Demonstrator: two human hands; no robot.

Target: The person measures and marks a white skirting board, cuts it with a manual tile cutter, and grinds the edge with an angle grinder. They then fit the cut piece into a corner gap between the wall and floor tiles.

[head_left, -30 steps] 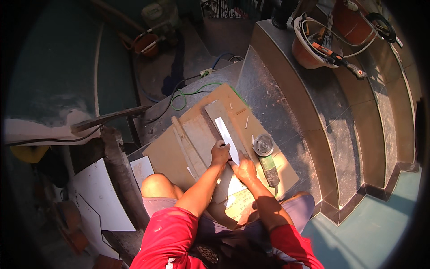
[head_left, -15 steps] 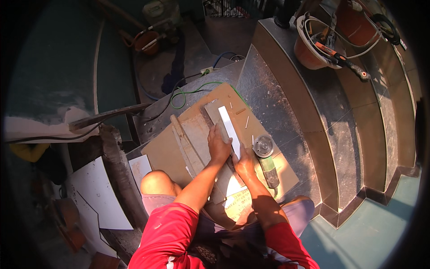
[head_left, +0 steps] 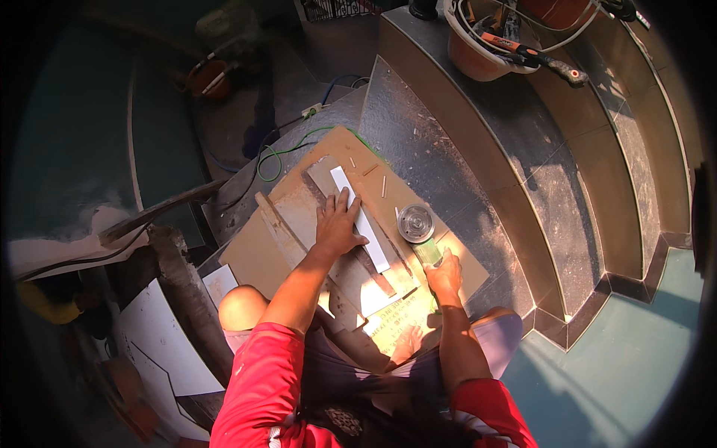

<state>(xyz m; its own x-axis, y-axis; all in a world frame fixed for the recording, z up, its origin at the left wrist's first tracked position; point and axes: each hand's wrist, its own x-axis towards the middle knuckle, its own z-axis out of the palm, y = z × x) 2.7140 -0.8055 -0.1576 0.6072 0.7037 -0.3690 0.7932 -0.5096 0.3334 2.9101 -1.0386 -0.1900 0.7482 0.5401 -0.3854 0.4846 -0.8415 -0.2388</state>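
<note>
My left hand (head_left: 337,226) lies with its fingers spread over a narrow white strip (head_left: 376,252), pressing it flat. Beneath the strip is a longer dusty board (head_left: 321,170), set on a wide brown sheet (head_left: 243,250) in front of my crossed legs. To the right, my right hand (head_left: 446,276) is closed around the body of a green angle grinder (head_left: 427,251). Its round metal head points away from me, and the grinder still rests on the brown sheet. I cannot make out the grinder's rear end under the hand.
Small offcuts (head_left: 384,186) lie beyond the strip. A green cable (head_left: 272,168) runs past the sheet's far edge. Dark curved steps (head_left: 515,142) rise at the right, with a bucket of tools (head_left: 478,56) on them. White panels (head_left: 175,343) lean at the left.
My right hand has left the white strip and taken hold of the angle grinder. My left hand now spreads across the strip, which has shifted slightly toward me on the board.
</note>
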